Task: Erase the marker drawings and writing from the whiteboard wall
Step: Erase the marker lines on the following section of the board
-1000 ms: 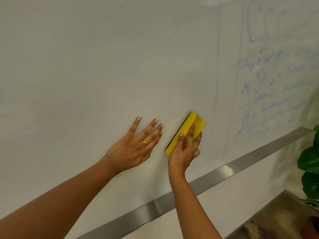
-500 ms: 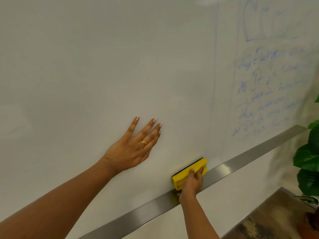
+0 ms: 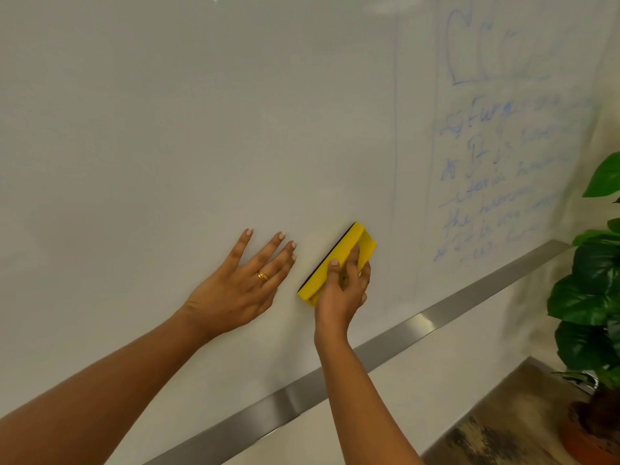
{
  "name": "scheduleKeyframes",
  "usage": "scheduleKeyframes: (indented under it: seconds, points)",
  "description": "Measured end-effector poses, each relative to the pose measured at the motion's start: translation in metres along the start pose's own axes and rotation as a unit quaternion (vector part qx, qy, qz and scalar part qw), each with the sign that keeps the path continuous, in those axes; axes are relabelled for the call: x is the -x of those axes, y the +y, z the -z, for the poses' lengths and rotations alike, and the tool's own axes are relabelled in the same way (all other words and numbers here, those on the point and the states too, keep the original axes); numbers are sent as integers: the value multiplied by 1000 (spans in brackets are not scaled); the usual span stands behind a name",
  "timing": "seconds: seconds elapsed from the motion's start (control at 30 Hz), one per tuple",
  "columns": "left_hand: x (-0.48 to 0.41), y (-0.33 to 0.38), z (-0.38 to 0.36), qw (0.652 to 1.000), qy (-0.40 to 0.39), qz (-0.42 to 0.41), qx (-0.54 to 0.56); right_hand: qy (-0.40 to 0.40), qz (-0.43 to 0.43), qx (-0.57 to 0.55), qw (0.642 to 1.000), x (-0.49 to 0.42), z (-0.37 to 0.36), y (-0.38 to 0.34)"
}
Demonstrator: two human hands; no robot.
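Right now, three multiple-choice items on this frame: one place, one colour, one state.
1. Where is the blue writing relative to the eraser?
A) to its left
B) to its right
C) directly below it

2. What colour is the eraser body?
A) red
B) white
C) yellow

3. What is the state of the left hand?
A) flat on the whiteboard, fingers spread
B) gripping the eraser
C) clenched in a fist

Answers:
1 B: the writing sits toward the right edge, past the eraser.
2 C: the block that the right hand grips is yellow.
3 A: its straight, spread fingers lie against the board.
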State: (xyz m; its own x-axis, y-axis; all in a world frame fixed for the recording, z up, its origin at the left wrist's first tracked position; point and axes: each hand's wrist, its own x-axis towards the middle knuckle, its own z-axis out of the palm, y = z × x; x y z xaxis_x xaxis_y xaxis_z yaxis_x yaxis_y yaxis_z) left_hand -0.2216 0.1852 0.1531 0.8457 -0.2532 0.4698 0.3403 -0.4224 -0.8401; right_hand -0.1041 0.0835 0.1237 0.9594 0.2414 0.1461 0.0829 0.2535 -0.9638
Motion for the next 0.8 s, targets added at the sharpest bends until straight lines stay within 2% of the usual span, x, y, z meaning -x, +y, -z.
scheduleKeyframes:
  seconds: [0.17,0.33,0.47,0.67,0.8]
  points:
    - [-10,-1,1,1000,-9,-4,11,23,-42,-21,999,-19,13,16]
    - [-54,-8,0,999,-4,-51,17,74,-115,-72,988,-44,20,39]
    - [-73,-7,-6,995,-37,-87,-17,108,-188,-71,974,-62,37,64]
    - [-74,-3,-11,994,-42,-85,-45,129,-282,-80,947,-67,60,97]
    - [-73,-3,-13,994,-45,-85,-45,133,-308,-55,941,-73,59,100]
